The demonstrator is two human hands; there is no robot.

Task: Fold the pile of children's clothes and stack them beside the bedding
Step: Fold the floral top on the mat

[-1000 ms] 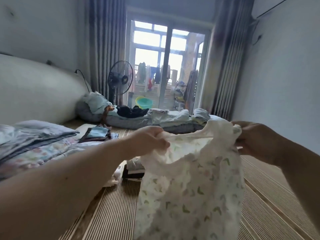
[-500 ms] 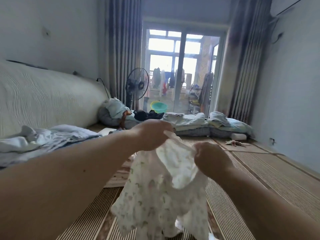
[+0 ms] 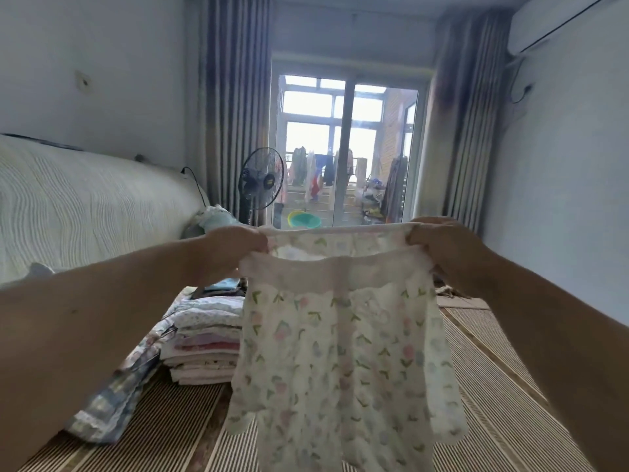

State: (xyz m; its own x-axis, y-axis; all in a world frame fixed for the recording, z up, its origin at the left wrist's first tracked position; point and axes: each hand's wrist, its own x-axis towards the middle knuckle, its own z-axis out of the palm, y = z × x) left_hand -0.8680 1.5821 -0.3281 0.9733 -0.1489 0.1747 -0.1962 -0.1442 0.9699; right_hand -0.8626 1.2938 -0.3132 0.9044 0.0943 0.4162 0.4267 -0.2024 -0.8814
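- Above the striped floor mat point(image 3: 490, 369), a floral child's garment point(image 3: 340, 352) hangs in the air in front of the person, spread wide along its top edge, with its lower part loose.
- The left hand point(image 3: 235, 250) has its grip clamped on the garment's top-left corner. The right hand point(image 3: 439, 247) has its grip clamped on the top-right corner. The edge is pulled taut between them.
- A stack of folded clothes point(image 3: 207, 338) sits on the mat to the lower left, just beside the patterned bedding point(image 3: 112, 403). The hanging cloth hides the stack's right side.
- Likely step: squaring the garment up before laying it down to fold.
- Risk: the front layer sags lower than the taut back edge, so the two layers may go down out of line and the fold would come out crooked.
- Risk: the loose lower edge could bunch or double under as it meets the mat, leaving creases.
- Risk: the stack is tall and soft, so a carelessly placed piece could slump it toward the bedding.
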